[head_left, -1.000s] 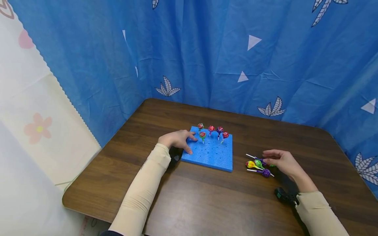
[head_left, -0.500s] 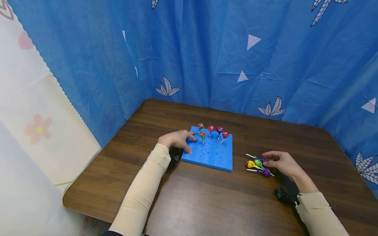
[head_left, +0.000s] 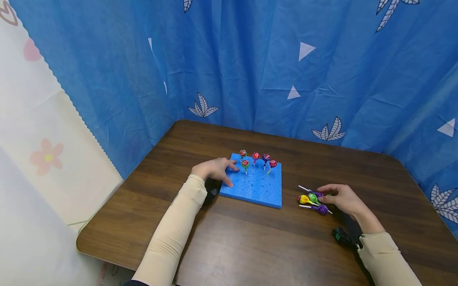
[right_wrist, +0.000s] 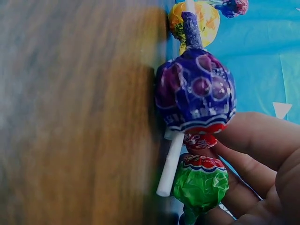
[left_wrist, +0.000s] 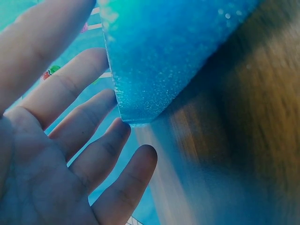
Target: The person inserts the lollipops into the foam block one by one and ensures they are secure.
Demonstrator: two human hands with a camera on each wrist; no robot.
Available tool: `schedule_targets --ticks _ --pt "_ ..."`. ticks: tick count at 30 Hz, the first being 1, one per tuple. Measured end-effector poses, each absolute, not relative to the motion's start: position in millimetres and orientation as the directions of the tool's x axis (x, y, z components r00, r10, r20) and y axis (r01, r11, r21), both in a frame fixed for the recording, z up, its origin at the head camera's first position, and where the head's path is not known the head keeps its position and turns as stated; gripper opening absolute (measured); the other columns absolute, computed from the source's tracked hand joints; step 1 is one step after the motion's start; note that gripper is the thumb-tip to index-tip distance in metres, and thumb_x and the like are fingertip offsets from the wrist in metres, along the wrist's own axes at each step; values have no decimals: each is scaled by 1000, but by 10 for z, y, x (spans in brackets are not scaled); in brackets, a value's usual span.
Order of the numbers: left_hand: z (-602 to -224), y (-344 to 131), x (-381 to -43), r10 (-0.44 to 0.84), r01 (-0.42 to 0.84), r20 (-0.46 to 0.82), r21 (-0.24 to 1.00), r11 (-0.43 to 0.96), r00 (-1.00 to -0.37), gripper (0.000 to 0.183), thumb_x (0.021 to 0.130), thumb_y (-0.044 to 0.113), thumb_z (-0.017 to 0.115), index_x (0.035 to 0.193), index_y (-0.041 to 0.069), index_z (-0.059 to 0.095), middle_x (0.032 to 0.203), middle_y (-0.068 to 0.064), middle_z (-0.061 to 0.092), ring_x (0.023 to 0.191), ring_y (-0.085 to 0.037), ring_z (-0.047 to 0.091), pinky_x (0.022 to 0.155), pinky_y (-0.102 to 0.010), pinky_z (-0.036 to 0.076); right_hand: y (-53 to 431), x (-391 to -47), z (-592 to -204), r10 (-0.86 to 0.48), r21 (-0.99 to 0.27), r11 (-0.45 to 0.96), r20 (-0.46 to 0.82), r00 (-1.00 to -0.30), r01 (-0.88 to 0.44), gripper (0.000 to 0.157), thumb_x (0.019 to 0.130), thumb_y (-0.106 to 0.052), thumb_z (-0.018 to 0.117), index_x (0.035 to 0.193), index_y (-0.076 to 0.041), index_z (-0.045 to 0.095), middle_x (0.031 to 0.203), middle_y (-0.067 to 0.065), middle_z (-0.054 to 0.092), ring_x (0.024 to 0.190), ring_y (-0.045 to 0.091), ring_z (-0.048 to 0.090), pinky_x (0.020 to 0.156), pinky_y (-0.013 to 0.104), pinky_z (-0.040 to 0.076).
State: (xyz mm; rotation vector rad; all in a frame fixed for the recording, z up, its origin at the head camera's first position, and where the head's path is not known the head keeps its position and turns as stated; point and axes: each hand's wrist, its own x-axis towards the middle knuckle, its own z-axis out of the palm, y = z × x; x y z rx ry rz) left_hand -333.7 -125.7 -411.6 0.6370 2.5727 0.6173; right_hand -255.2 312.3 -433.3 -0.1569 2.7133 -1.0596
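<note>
My left hand rests at the left edge of a blue foam board, its fingers spread; in the left wrist view the fingertips lie along the board's edge. Several lollipops, among them a green-wrapped one, stand upright in the board's back half. To the right, my right hand is low over a small pile of lollipops. Its thumb and fingers are apart, close around a purple lollipop and a green one. Another purple lollipop and a yellow one lie just left of it.
Small holes dot the front half of the board. Everything stands on a dark brown wooden table with rounded corners. Blue curtains hang along its back edge, and a pale curtain hangs at the left. A black wrist device sits under my right wrist.
My right hand has shifted very slightly over the pile, its thumb a little lower. The left hand, the board and the lollipops have stayed in place.
</note>
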Motion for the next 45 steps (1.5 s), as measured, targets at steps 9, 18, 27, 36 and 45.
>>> schedule_targets --ticks 9,18,27,36,45 --pt "-4114 -1268 -3324 513 330 -280 505 798 -811 62 84 34 81 141 22 60 165 1 30 154 -30 22 122 -53 27 3102 -2543 -4335 -199 -674 738 -163 -966 -39 41 94 -19 70 127 4 64 129 29 58 103 31 53 78 31 51" --pt "-4104 -1254 -3317 515 339 -283 492 802 -809 63 85 33 80 143 22 58 166 -1 29 154 -32 21 122 -54 27 3084 -2533 -4348 -183 -691 722 -156 -971 -25 39 95 -22 70 125 3 65 128 28 59 107 33 54 79 31 50" --pt "-4101 -1258 -3301 514 327 -284 510 796 -810 63 84 33 81 142 23 59 166 1 29 155 -31 21 121 -55 27 3068 -2537 -4341 -156 -717 697 -154 -976 1 39 96 -19 67 126 6 63 122 26 62 105 31 56 82 35 51" --pt "-4108 -1254 -3307 515 329 -278 512 794 -811 63 84 33 81 142 23 59 166 1 30 155 -31 21 121 -54 28 3029 -2526 -4300 -125 -738 674 -126 -984 9 39 98 -16 65 128 8 60 115 22 66 88 21 62 77 32 54" --pt "-4094 -1262 -3296 508 320 -279 514 796 -815 63 83 32 81 142 23 59 165 1 30 155 -31 21 121 -55 28 2979 -2528 -4274 -112 -745 668 -108 -988 5 44 100 -23 63 132 6 59 124 26 63 91 20 62 79 30 53"
